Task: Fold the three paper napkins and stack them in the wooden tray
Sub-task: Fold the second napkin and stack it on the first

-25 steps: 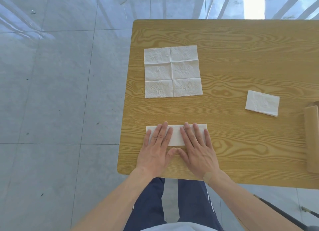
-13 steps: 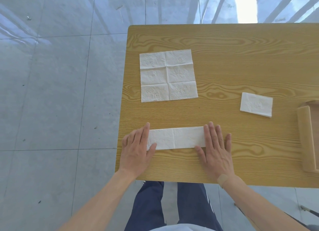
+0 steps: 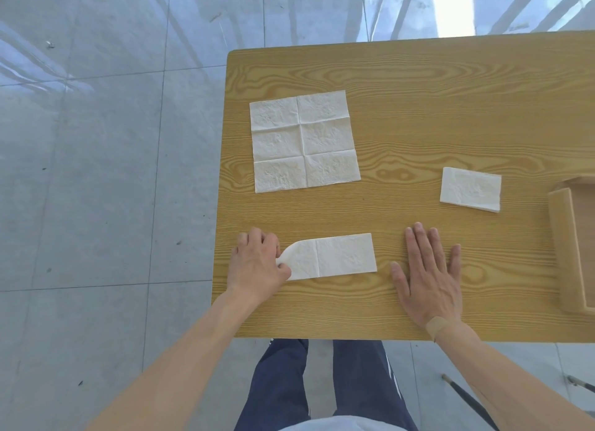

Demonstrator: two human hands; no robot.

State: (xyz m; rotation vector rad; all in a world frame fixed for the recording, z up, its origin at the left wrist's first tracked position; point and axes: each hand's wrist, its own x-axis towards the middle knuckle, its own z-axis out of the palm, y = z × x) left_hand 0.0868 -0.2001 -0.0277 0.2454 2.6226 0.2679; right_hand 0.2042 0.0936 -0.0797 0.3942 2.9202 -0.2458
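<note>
Strip [image 3: 335, 257] at table's [image 3: 418, 82] 6 o'clock edge, left end pinched by left hand [image 3: 257, 263]. Right hand [image 3: 428, 269] flat, fingers spread, off paper at 3 o'clock. Risk: unanchored strip sliding, skewing fold.

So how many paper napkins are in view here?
3. An unfolded napkin lies at the table's far left, a folded strip is pinched by the left hand, and a small folded napkin sits beside the wooden tray.

Left hand [image 3: 257, 263] lower centre-left of frame, fingers curled, thumb and fingers pinched closed, forearm bare, running off lower left. Right hand [image 3: 426, 274] lower centre-right, flat, palm down, fingers extended and slightly spread, tan band at wrist, forearm off lower right.
</note>
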